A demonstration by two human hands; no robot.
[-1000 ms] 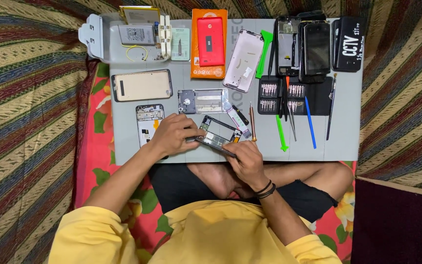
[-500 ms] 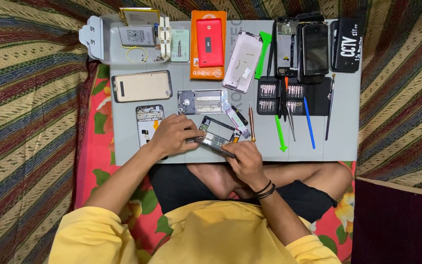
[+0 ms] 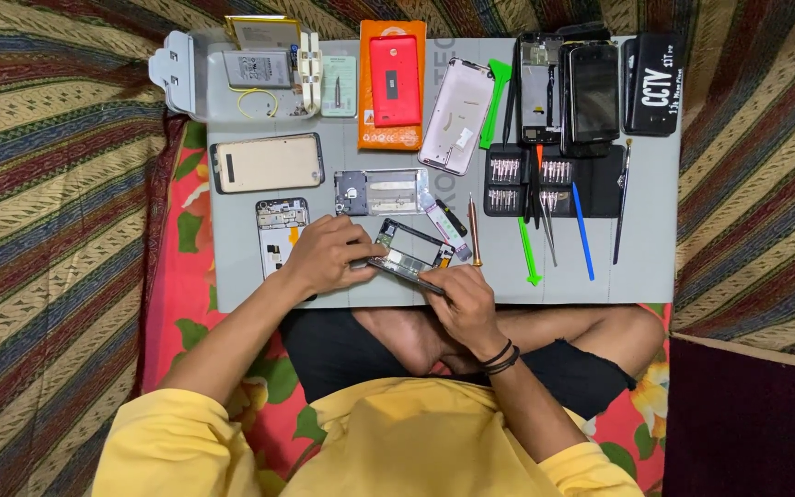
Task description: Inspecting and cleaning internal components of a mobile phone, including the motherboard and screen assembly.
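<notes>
Nothing has shifted since a moment ago: the left hand point(image 3: 324, 255) still pinches the opened phone frame point(image 3: 409, 253) at the grey worktop's point(image 3: 637, 267) near edge, while the right hand point(image 3: 464, 296), its grip pressed together, works a thin tool point(image 3: 407, 276) against it.

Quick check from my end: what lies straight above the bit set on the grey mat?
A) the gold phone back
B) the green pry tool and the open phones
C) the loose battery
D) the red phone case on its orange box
B: the green pry tool and the open phones lie straight above the bit set on the grey mat.
</notes>
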